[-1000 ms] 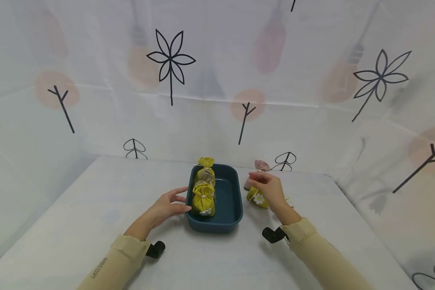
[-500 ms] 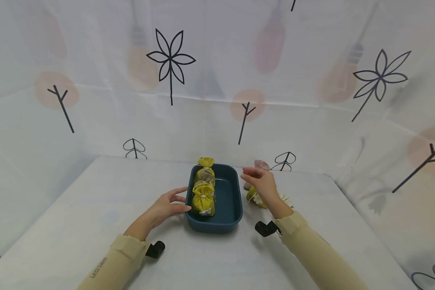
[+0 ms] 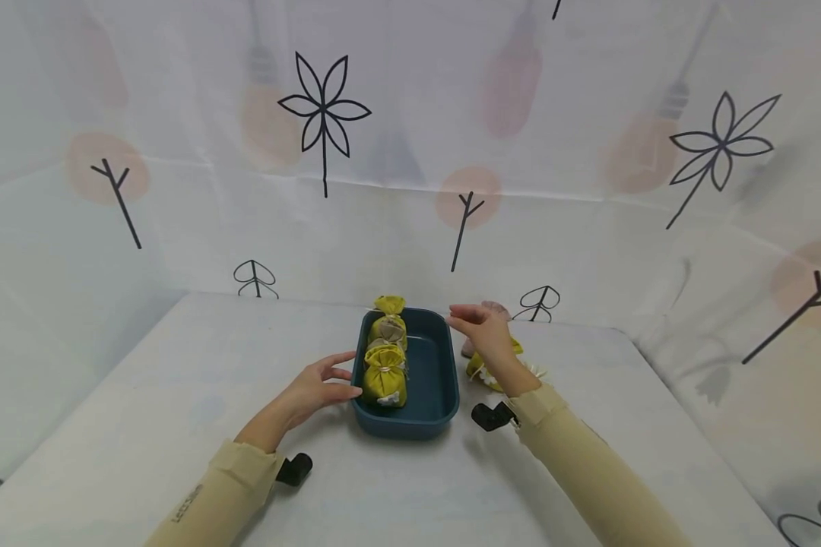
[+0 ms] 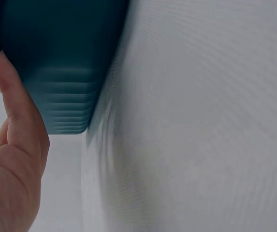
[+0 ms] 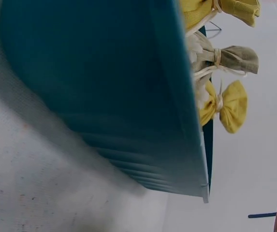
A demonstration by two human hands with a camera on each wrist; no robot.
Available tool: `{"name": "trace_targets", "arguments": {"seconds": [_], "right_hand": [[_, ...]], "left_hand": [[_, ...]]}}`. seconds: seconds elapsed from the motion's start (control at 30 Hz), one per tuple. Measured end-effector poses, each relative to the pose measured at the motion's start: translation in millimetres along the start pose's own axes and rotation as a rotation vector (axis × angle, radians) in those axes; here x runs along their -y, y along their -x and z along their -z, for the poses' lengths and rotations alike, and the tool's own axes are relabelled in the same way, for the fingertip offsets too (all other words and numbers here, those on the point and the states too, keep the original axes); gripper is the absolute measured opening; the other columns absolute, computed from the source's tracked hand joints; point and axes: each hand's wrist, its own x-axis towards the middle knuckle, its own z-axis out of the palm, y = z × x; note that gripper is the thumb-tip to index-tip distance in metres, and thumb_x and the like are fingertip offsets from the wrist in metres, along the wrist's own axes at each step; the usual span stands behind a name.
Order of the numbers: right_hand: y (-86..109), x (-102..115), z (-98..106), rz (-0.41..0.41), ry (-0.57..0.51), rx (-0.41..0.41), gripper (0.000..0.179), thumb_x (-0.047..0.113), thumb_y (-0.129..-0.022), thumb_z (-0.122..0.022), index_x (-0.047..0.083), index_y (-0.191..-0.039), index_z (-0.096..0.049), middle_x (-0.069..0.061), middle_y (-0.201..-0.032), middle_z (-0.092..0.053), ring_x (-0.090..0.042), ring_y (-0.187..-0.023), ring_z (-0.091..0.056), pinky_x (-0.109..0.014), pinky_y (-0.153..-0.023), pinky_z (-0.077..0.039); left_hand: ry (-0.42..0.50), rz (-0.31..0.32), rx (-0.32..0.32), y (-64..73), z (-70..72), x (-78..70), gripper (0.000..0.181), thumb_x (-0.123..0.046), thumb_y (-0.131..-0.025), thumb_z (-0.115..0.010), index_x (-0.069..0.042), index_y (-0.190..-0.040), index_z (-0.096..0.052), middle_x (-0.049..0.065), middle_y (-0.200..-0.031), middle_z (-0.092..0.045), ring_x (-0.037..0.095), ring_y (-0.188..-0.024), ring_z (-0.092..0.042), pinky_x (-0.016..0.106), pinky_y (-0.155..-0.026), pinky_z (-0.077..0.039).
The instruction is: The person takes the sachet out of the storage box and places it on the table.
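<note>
Across the near part of the desk (image 3: pixel 356 497), we see two cream sleeves (image 3: pixel 222 479) reaching forward, with a black wrist camera (image 3: pixel 294 469) under the left cuff and another beneath the right. Beyond them, the left hand (image 3: pixel 315 391) has its thumb and fingers spread apart, their tips touching the left side of the blue box (image 3: pixel 404 429).

Inside the box, along its left wall, we count three pouches in a row: a yellow pouch (image 3: pixel 385 384) nearest us, a grey pouch (image 3: pixel 388 332), then another yellow pouch (image 3: pixel 389 305). Their tied tops rise past the rim in the right wrist view; the right side of the box is bare.

What has just changed is the right hand (image 3: pixel 489 334): it has shifted left, away from the loose pouches, and is now by the box's far right corner. Its fingers bend toward the thumb and we see nothing between them; whether they touch the rim we cannot tell.

Under and behind that wrist lie a flowered yellow pouch (image 3: pixel 477 365) and, farther off, a pink pouch (image 3: pixel 496 307). The arm stands in the way, so we cannot count what else lies there. A printed cloth (image 3: pixel 383 235) hangs behind everything.
</note>
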Motion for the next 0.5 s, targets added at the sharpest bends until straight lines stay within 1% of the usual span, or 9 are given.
{"name": "trace_targets", "arguments": {"seconds": [0.23,0.37,0.5], "right_hand": [[-7.8,4.1,-4.7,0.001,0.026,0.005,0.030,0.021,-0.086,-0.069,0.009,-0.113,-0.065,-0.008,-0.110,-0.063,-0.021,-0.103,-0.055,-0.036,-0.095,-0.043],[-12.5,7.2,-7.9,-0.020,0.018,-0.005,0.027,0.022,-0.086,-0.069,0.011,-0.111,-0.066,-0.006,-0.109,-0.063,-0.020,-0.103,-0.056,-0.035,-0.096,-0.042],[-18.2,9.4,-10.6,-0.016,0.001,-0.016,0.030,0.021,-0.086,-0.069,0.008,-0.112,-0.065,-0.006,-0.109,-0.063,-0.019,-0.103,-0.057,-0.035,-0.097,-0.041]], "left_hand": [[0.001,0.003,0.003,-2.9,0.2,2.8,0.074,-0.016,-0.077,-0.077,-0.017,-0.142,-0.040,0.016,-0.118,-0.051,0.020,-0.093,-0.058,0.034,-0.083,-0.050],[0.004,0.004,0.006,-2.7,0.6,3.2,0.075,-0.016,-0.077,-0.078,-0.018,-0.142,-0.040,0.016,-0.118,-0.051,0.020,-0.093,-0.058,0.034,-0.083,-0.050],[0.013,0.007,0.006,-2.0,0.6,1.5,0.074,-0.015,-0.077,-0.077,-0.018,-0.142,-0.040,0.016,-0.118,-0.051,0.020,-0.092,-0.059,0.034,-0.083,-0.051]]}}
